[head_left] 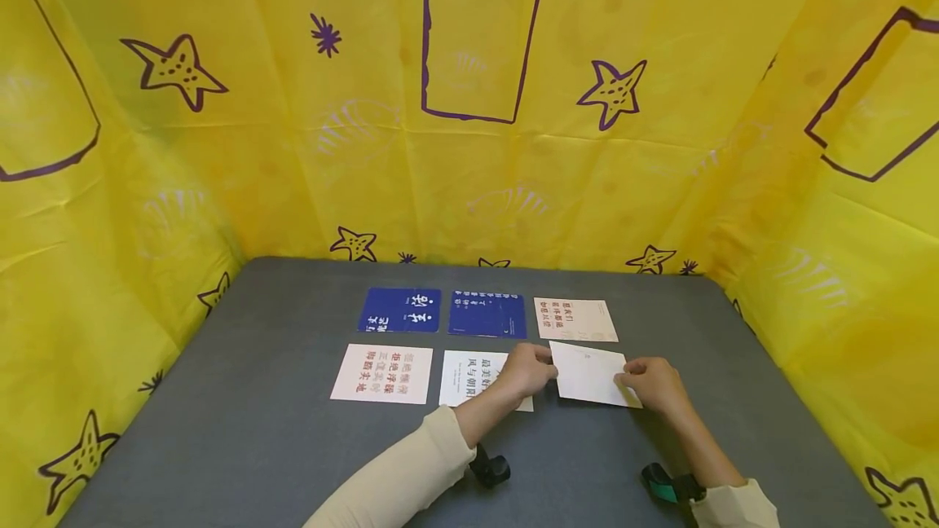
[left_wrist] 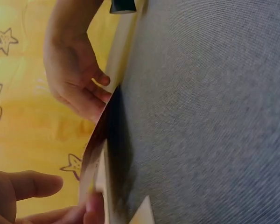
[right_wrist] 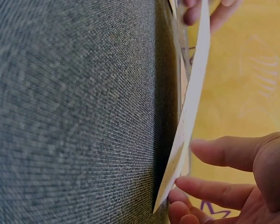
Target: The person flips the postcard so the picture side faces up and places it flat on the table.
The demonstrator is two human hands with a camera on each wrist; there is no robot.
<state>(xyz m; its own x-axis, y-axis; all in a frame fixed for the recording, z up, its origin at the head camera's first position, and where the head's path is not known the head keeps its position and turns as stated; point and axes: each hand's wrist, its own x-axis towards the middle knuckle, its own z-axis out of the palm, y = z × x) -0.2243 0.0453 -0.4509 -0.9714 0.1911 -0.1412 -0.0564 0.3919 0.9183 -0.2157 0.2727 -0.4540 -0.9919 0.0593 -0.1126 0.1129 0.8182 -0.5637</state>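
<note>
A white postcard [head_left: 590,373] with a small faint mark on its upper face is held slightly tilted over the grey table by both hands. My left hand [head_left: 524,371] grips its left edge, with fingers on both faces; the left thumb [left_wrist: 42,184] stands off the card. At the right edge, my right hand [head_left: 656,385] pinches the card between thumb [right_wrist: 214,151] and fingers. Partly covered by the left hand and forearm lies a white postcard with dark lettering [head_left: 469,377]. Just behind the held card is a cream postcard with red lettering [head_left: 575,320].
Two blue postcards, one at the left [head_left: 399,310] and one in the middle [head_left: 487,314], form the back row with the cream one. A pink postcard [head_left: 383,373] lies front left. Yellow patterned cloth [head_left: 469,169] encloses the grey tabletop [head_left: 242,430] at back and sides.
</note>
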